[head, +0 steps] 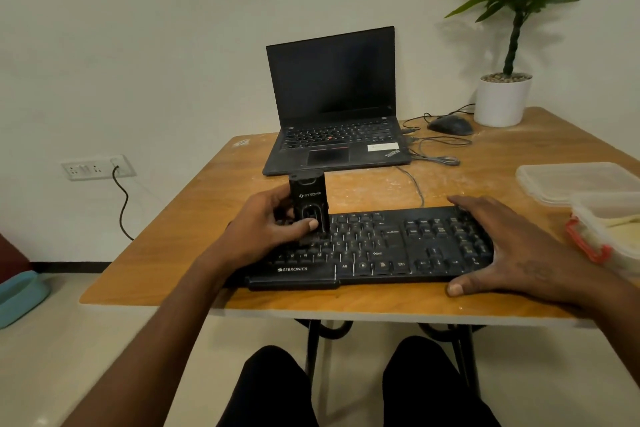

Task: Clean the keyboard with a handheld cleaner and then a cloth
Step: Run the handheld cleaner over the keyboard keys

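A black keyboard point(381, 250) lies across the front of the wooden table point(207, 184). My left hand point(266, 229) grips a black handheld cleaner point(309, 199), held upright with its lower end down on the keys at the keyboard's left half. My thumb lies across the cleaner's front. My right hand point(512, 250) lies spread over the keyboard's right end, fingers straight, thumb at the front edge. No cloth is clearly visible.
Behind the keyboard stands an open black laptop point(334, 104), with a mouse point(450, 124) and loose cables to its right. A potted plant point(502, 99) occupies the far right corner. Clear plastic containers point(588, 184) sit at the right edge. My knees show below the table.
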Available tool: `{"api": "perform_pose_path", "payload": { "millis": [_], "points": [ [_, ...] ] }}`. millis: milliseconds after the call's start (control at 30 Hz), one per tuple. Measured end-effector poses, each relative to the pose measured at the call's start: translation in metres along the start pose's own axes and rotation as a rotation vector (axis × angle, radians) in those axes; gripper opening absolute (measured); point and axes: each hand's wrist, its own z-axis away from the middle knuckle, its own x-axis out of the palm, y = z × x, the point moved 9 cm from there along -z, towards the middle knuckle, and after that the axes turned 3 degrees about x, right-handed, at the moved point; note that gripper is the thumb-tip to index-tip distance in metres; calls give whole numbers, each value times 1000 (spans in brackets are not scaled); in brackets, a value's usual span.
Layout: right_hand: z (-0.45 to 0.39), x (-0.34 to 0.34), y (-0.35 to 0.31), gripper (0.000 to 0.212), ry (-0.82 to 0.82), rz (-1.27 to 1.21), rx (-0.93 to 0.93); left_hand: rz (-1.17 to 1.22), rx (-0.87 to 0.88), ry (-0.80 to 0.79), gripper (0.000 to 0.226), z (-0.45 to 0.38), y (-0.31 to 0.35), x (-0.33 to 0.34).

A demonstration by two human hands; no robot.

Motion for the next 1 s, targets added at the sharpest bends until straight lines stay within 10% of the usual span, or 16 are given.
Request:
{"api": "perform_pose_path", "payload": {
  "millis": [1000],
  "points": [
    [0,0,2,133,26,29,-43,18,29,-61,53,19,21,28]
  ]
}}
